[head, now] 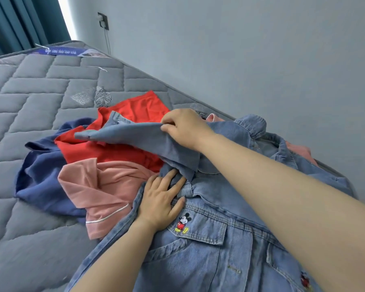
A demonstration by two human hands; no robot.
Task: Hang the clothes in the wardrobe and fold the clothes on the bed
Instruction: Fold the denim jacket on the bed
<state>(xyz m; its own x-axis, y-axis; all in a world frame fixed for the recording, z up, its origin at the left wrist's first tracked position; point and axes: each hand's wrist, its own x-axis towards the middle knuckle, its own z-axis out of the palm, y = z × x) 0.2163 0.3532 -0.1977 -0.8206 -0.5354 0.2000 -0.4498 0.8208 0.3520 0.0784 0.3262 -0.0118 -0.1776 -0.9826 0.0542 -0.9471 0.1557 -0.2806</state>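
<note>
A blue label (pixel 58 52) at the far edge of the mattress (pixel 30 95) carries white characters, too blurred to read. The denim jacket (pixel 209 249) bears an embroidered cartoon mouse (pixel 182 223) on its pocket flap, without lettering.

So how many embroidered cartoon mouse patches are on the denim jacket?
2: one mouse patch on the pocket flap beside the left hand; another at the bottom right, partly cut off. Folds may hide more.

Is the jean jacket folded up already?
Not yet. The denim jacket lies spread on the mattress. The right hand lifts one sleeve across it, while the left hand presses the front flat.
</note>
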